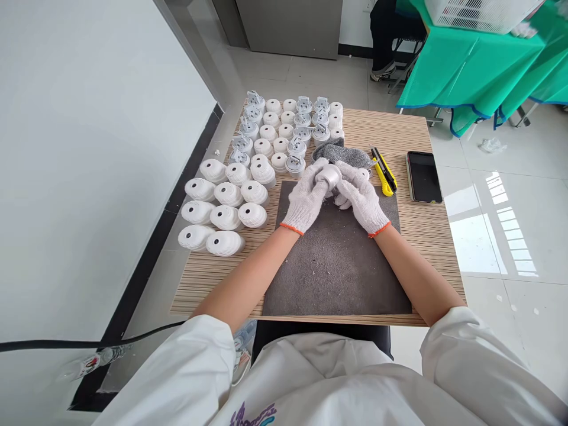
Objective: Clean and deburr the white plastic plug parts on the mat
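My left hand [307, 195], in a white knit glove with an orange cuff, is closed around a small white rounded plastic part [329, 174]. Gloved the same way, my right hand [361, 198] grips that part from the other side, its fingers partly hiding it. Both hands are over the far end of a dark mat [337, 260] strewn with small pale shavings. Just beyond them lies a crumpled grey cloth [344, 155]. A yellow and black utility knife [384, 171] rests to the right of my right hand.
Rows of white ribbed cylinders [228, 218] stand on the table's left side, several topped with pronged white fittings [296, 147]. A black phone [424, 176] lies at the right. Beyond are a green-covered table [461, 65], a white basket [483, 13] and a seated person's leg [382, 38].
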### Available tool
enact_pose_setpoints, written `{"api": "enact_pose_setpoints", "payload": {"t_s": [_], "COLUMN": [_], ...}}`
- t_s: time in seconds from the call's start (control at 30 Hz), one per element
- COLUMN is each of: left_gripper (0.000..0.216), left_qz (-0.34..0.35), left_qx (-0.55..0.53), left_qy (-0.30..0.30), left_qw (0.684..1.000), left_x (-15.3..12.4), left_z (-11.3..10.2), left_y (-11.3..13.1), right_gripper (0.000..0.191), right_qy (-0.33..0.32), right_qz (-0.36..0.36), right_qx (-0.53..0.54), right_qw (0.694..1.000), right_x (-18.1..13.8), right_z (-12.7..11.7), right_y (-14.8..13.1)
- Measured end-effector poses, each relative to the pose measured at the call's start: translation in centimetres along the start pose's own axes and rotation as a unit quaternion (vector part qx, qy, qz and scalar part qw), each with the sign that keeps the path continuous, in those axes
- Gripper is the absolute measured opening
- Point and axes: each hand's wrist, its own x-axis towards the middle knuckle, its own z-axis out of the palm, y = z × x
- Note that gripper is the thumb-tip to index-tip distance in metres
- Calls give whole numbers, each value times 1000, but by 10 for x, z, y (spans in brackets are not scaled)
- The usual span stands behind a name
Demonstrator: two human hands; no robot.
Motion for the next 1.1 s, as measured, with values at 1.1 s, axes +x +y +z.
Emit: {"api": "enact_pose_setpoints", "payload": {"t_s": [1.1], "left_gripper": [52], "left_qz": [-11], "left_qx": [39], "left_qy": [-32], "left_qw": [999], "left_x": [-1], "left_z": [0], "left_y": [15], "right_gripper": [93], "right_qy": [44], "right_qz": [-34], "right_qx": [-105], "right_qw": [993], "right_x": [4], "right_z": [-1], "right_y": [20]}}
